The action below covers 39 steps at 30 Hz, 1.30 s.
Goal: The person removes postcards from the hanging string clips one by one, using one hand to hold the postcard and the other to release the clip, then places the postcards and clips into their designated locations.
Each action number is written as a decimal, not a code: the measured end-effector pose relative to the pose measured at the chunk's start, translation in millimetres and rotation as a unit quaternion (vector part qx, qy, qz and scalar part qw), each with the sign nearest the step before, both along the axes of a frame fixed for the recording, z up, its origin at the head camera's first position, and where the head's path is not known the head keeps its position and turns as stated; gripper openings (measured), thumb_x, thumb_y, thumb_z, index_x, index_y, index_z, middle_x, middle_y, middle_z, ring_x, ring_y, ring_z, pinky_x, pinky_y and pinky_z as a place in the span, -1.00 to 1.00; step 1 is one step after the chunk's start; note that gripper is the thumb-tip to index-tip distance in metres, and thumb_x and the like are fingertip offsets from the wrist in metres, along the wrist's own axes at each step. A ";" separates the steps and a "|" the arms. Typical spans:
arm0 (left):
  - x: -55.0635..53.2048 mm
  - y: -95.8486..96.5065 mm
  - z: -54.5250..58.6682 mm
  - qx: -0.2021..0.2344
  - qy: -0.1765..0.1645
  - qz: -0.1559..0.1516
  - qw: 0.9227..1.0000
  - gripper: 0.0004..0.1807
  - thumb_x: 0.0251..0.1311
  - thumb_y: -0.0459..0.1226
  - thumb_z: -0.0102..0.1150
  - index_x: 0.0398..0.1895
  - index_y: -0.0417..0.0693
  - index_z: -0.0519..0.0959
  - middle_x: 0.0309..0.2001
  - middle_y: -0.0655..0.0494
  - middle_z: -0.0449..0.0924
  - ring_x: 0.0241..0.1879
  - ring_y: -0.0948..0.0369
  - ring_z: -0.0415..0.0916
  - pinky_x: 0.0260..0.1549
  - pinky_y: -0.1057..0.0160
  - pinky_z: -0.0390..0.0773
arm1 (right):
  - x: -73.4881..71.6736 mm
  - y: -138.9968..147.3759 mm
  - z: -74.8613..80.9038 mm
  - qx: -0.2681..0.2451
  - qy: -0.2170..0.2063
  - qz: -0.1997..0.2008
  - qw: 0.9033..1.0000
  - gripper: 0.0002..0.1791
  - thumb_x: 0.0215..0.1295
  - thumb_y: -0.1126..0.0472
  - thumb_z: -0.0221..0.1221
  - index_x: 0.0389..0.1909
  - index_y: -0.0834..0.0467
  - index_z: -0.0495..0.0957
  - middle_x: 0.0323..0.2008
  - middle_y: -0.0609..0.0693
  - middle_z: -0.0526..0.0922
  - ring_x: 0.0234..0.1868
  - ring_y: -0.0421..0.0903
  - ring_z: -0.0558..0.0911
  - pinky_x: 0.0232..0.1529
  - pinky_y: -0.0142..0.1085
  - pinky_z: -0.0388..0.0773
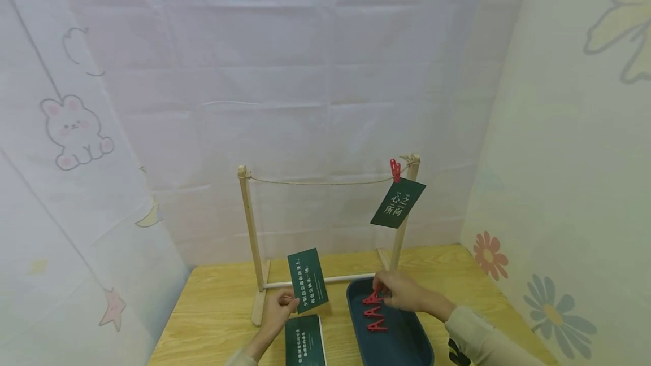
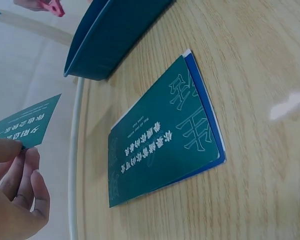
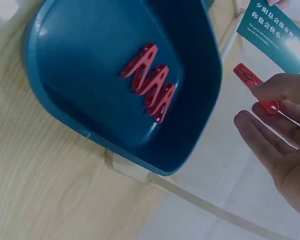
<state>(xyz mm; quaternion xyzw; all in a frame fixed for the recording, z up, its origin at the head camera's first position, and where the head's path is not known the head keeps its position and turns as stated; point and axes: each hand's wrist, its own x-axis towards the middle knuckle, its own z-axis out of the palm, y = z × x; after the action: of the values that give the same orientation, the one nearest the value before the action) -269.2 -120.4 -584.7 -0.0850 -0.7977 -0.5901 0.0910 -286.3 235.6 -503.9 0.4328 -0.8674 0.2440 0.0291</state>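
My left hand (image 1: 277, 310) pinches a dark green card (image 1: 308, 280) with white lettering between thumb and fingers, raised above the table. A stack of similar cards (image 2: 157, 137) lies below it, with blue and white edges showing under the top one. Over the blue tray (image 1: 402, 340), my right hand (image 1: 404, 291) holds a red clothespin (image 3: 246, 76) between thumb and fingers. In the right wrist view, three more red clothespins (image 3: 149, 85) lie in a row on the tray's floor.
Behind stands a wooden frame (image 1: 249, 219) with a sagging string (image 1: 320, 183) between its posts. Near the right post, a red clothespin (image 1: 395, 170) holds another green card (image 1: 398, 203), tilted, on the string. A white bar (image 1: 346, 279) joins the posts low down. Patterned cloth walls surround the table.
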 end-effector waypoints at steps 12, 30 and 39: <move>7.9 -17.7 -9.4 -0.026 -0.014 -0.027 0.999 -0.79 0.13 -0.49 0.31 -0.22 -0.49 0.55 -0.42 -0.12 0.67 -0.44 0.08 0.65 -0.41 0.25 0.64 | 4.8 0.5 -12.2 0.053 -0.015 -0.018 0.998 -0.69 0.08 0.43 0.39 -0.18 0.10 0.59 -0.24 -0.04 0.52 -0.36 -0.27 0.44 -0.37 -0.38 0.47; 20.4 -35.0 -26.4 -0.049 -0.086 -0.111 0.989 -0.88 0.14 -0.50 0.28 -0.30 -0.40 0.54 -0.57 0.00 0.64 -0.56 0.15 0.61 -0.59 0.35 0.49 | 10.3 7.1 -51.7 0.121 -0.025 -0.045 0.991 -0.70 -0.01 0.36 0.43 -0.24 0.10 0.60 -0.30 -0.17 0.56 -0.26 -0.20 0.58 -0.28 -0.29 0.57; 31.0 -42.2 -36.1 -0.027 -0.137 -0.136 0.981 -0.88 0.14 -0.54 0.25 -0.30 -0.44 0.52 -0.54 -0.06 0.64 -0.53 0.14 0.62 -0.57 0.34 0.48 | 14.8 0.2 -65.6 0.155 -0.028 -0.048 0.986 -0.70 -0.08 0.31 0.49 -0.40 0.02 0.56 -0.39 -0.26 0.46 -0.37 -0.31 0.48 -0.40 -0.33 0.49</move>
<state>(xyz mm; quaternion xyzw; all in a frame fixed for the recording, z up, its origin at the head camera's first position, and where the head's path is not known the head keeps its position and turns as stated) -238.1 -162.5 -620.8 -0.1136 -0.7991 -0.5813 -0.1025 -271.5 235.8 -569.4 0.3829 -0.9149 0.1173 -0.0514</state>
